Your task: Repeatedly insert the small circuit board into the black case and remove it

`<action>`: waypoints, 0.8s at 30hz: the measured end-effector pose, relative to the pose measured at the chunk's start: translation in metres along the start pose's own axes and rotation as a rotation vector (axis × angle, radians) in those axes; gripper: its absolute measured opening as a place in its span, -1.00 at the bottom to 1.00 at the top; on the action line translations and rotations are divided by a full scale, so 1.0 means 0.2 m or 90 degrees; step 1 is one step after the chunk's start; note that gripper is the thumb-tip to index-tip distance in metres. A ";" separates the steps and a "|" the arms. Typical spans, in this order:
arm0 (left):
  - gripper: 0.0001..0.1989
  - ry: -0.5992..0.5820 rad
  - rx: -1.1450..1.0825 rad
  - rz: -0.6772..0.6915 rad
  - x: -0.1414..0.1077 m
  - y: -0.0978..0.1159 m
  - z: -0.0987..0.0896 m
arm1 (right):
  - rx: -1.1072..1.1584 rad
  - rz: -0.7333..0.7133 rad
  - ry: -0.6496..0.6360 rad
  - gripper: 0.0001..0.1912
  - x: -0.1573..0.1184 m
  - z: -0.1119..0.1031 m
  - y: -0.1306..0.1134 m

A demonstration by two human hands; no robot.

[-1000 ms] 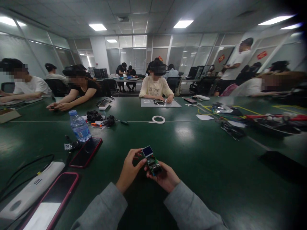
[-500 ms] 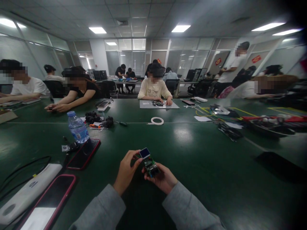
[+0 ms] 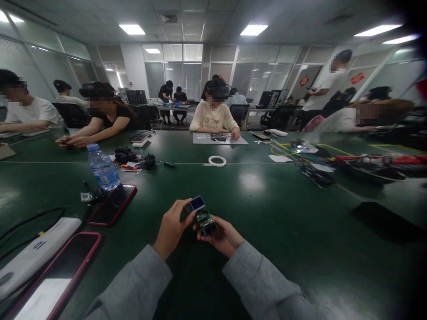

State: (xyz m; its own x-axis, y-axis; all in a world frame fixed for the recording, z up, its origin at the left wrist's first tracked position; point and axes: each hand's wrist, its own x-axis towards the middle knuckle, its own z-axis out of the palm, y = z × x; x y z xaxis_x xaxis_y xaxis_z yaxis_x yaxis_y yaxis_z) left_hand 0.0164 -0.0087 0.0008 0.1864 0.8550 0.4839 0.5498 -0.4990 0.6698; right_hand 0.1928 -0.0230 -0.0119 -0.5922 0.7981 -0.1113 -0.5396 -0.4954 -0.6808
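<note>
A small green circuit board (image 3: 206,221) with a little dark screen (image 3: 197,203) at its upper left end is held up over the green table. My left hand (image 3: 174,224) pinches the screen's left side between thumb and fingers. From the lower right, my right hand (image 3: 223,235) grips the board, its fingertips under and around the lower end. The screen tilts up toward me and looks dark blue with a pale edge. Fingers partly hide the board's underside.
On the left are a water bottle (image 3: 103,168), a red-edged phone (image 3: 113,205), a pink-edged phone (image 3: 60,275) and a white power bank (image 3: 38,255). A white ring-shaped roll (image 3: 217,161) lies ahead. Across the table (image 3: 267,266), a person works over a grey mat (image 3: 200,138); cables lie right.
The view has tipped down slightly, so table items appear a little higher. Both hands keep their hold on the board, which looks turned only slightly.
</note>
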 end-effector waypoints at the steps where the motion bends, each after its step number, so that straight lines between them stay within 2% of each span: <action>1: -0.68 -0.001 0.002 -0.003 0.00 0.00 0.00 | -0.003 0.001 -0.001 -0.65 0.00 0.00 0.00; 8: -0.69 0.010 -0.059 -0.024 0.00 0.01 -0.02 | -0.034 -0.021 0.012 -0.59 0.00 0.01 0.00; 12: -0.67 0.042 -0.160 -0.078 0.01 0.01 -0.01 | -0.077 -0.117 0.083 -0.57 0.01 0.01 0.02; 15: -0.64 0.055 -0.299 -0.177 0.01 0.02 0.01 | -0.189 -0.219 0.180 -0.54 0.02 0.00 0.04; 18: -0.56 0.026 -0.472 -0.261 0.00 0.05 0.06 | -0.357 -0.299 0.236 -0.50 0.03 -0.01 0.05; 21: -0.53 -0.019 -0.592 -0.288 -0.02 0.08 0.11 | -0.462 -0.348 0.236 -0.49 0.04 -0.01 0.05; 24: -0.50 -0.002 -0.621 -0.320 -0.03 0.09 0.15 | -0.534 -0.370 0.226 -0.49 0.04 0.02 0.06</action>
State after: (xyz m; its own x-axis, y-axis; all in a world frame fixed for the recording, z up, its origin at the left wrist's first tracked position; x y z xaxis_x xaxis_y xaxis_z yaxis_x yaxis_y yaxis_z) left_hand 0.0485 -0.0190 -0.0069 0.1241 0.9918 0.0305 -0.3167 0.0104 0.9485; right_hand 0.1805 -0.0239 -0.0181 -0.0979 0.9560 0.2765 -0.0199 0.2759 -0.9610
